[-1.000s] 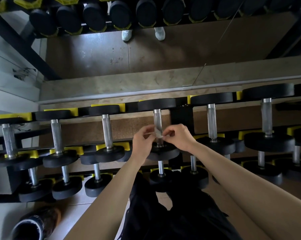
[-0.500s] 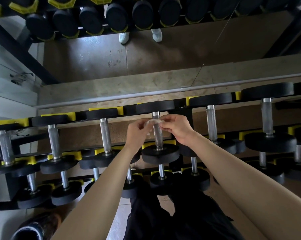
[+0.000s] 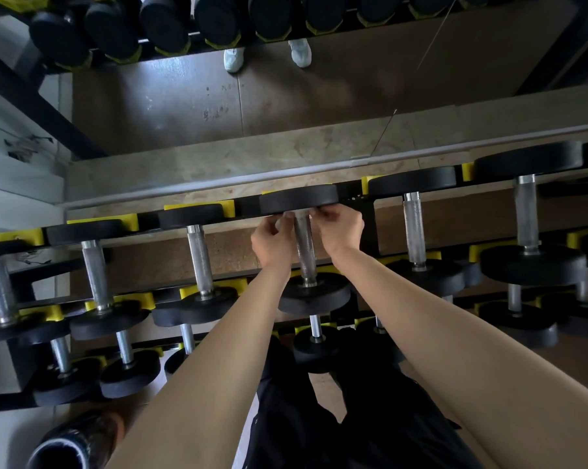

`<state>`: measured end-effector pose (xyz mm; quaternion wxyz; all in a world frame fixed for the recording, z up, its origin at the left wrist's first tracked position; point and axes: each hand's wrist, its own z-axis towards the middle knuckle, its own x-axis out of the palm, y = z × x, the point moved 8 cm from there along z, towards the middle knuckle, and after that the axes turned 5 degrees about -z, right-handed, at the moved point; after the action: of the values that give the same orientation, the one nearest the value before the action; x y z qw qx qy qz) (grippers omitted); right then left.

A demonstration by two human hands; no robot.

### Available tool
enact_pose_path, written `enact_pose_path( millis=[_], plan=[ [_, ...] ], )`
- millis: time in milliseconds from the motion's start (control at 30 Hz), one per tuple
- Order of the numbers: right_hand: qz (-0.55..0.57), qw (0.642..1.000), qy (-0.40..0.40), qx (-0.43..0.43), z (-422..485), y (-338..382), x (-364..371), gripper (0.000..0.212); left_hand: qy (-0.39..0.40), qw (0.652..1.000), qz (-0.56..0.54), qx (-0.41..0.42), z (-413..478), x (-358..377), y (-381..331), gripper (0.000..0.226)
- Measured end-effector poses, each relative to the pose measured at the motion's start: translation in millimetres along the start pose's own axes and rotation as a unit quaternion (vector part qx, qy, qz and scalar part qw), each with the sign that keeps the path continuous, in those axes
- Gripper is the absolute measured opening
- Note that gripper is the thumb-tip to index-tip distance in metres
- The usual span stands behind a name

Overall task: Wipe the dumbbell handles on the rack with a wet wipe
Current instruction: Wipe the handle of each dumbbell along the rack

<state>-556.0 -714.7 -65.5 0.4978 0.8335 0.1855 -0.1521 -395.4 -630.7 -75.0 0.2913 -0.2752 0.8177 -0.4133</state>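
The dumbbell handle (image 3: 304, 247), a knurled steel bar, lies on the upper tier of the rack (image 3: 367, 228), running away from the person between its near black head (image 3: 314, 296) and its far black head (image 3: 299, 199). Both hands are at its far end, right under that far head. The left hand (image 3: 273, 240) sits against the bar's left side with its fingers curled, pinching a pale scrap of wet wipe (image 3: 287, 218) that lies against the steel. The right hand (image 3: 338, 228) is on the opposite side, thumb and fingers curled and pinched together at what looks like the wipe's other end, though very little of it shows there. The rest of the bar, down to the near head, is bare between the two wrists. Just left on the same tier lies a smaller dumbbell (image 3: 199, 258) in yellow cradles (image 3: 228, 207), and further ones beyond it; to the right, past the rack's black upright, lies a larger dumbbell (image 3: 413, 228). The far head crowds the fingertips from above. A lower tier holds more dumbbells (image 3: 316, 346), partly hidden by the forearms. The person's dark clothing (image 3: 319, 428) fills the bottom middle, and a dark cylinder (image 3: 69, 448), too blurred to name, lies at bottom left. At the top edge are a row of black dumbbell heads (image 3: 218, 18) and a pair of pale shoes (image 3: 233, 59) on brown floor.
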Motion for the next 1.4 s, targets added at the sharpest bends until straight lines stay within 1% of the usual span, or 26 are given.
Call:
enact_pose_path(
  millis=[100, 167, 267, 333, 433, 500, 567, 633, 700, 767, 833, 867, 967, 1067, 1133, 1200, 1267, 1333, 1400],
  plan=[
    [-0.02, 1.0, -0.02, 0.013, 3.8, -3.6, -2.6, 0.011, 0.011, 1.0, 0.011, 0.021, -2.8, 1.2, -4.4, 0.01],
    [-0.023, 0.999, -0.015, 0.033, 4.9, -6.3, -0.1, 0.01, 0.017, 0.999, 0.019, 0.032, -1.4, 0.4, -5.6, 0.015],
    [-0.019, 0.999, -0.003, 0.04, 1.8, -5.8, 6.9, 0.009, 0.02, 1.0, 0.011, 0.02, 4.4, -0.5, -2.9, 0.019],
    [-0.011, 1.0, -0.013, 0.026, -3.4, -2.0, 7.8, 0.009, 0.015, 1.0, 0.008, -0.01, 9.8, -0.6, 2.2, 0.021],
    [0.013, 1.0, -0.013, 0.008, -13.7, -0.3, 10.9, 0.004, 0.013, 0.996, -0.004, -0.084, 19.0, 3.3, 11.9, 0.021],
    [0.003, 1.0, -0.006, -0.007, -15.8, 1.0, 13.6, 0.007, 0.021, 0.992, -0.003, -0.122, 26.4, 8.0, 16.2, 0.023],
    [-0.01, 1.0, -0.005, -0.018, -12.7, 3.0, 12.2, 0.008, 0.038, 0.987, -0.022, -0.152, 28.3, 13.1, 16.9, 0.023],
    [-0.021, 1.0, -0.013, -0.017, -8.0, 3.4, 8.0, 0.007, 0.047, 0.985, -0.037, -0.16, 24.3, 13.4, 14.7, 0.022],
    [-0.025, 0.999, -0.037, 0.001, -4.6, 0.0, 2.1, 0.008, 0.05, 0.99, -0.04, -0.126, 18.3, 6.4, 8.9, 0.017],
    [-0.018, 0.997, -0.064, 0.033, -2.2, -7.3, -3.1, 0.01, 0.067, 0.996, -0.008, -0.056, 12.6, -2.2, 0.8, 0.011],
    [-0.005, 0.995, -0.074, 0.059, -0.3, -12.9, -6.5, 0.011, 0.086, 0.995, 0.042, 0.009, 8.7, -5.8, -7.1, 0.013],
    [-0.003, 0.995, -0.073, 0.064, 0.2, -13.5, -7.4, 0.011, 0.086, 0.994, 0.056, 0.025, 8.6, -5.2, -8.7, 0.016],
    [-0.021, 0.997, -0.057, 0.054, -1.6, -10.3, -3.8, 0.009, 0.057, 0.994, 0.089, 0.027, 10.1, -3.3, -13.4, 0.018],
    [-0.018, 0.999, -0.028, 0.028, -7.8, -2.6, 6.3, 0.008, 0.017, 0.994, 0.104, -0.027, 17.6, -6.4, -4.6, 0.019],
    [0.002, 1.0, -0.018, 0.016, -9.3, 0.7, 9.8, 0.008, 0.007, 0.991, 0.121, -0.059, 23.5, -9.3, -0.7, 0.022],
    [0.001, 1.0, -0.008, 0.009, -7.6, 2.0, 10.0, 0.007, 0.005, 0.987, 0.142, -0.071, 28.4, -10.1, -0.1, 0.024],
    [-0.012, 1.0, -0.008, 0.005, -4.0, 0.3, 5.6, 0.008, 0.014, 0.987, 0.143, -0.067, 26.7, -9.7, -2.8, 0.023],
    [-0.02, 0.999, -0.029, 0.021, -0.2, -4.9, -4.6, 0.012, 0.054, 0.991, 0.112, -0.044, 21.3, -4.1, -5.7, 0.013],
    [-0.03, 0.998, -0.047, 0.036, 2.7, -11.2, -14.1, 0.016, 0.096, 0.99, 0.1, -0.004, 15.1, -1.2, -7.1, 0.014]
  ],
)
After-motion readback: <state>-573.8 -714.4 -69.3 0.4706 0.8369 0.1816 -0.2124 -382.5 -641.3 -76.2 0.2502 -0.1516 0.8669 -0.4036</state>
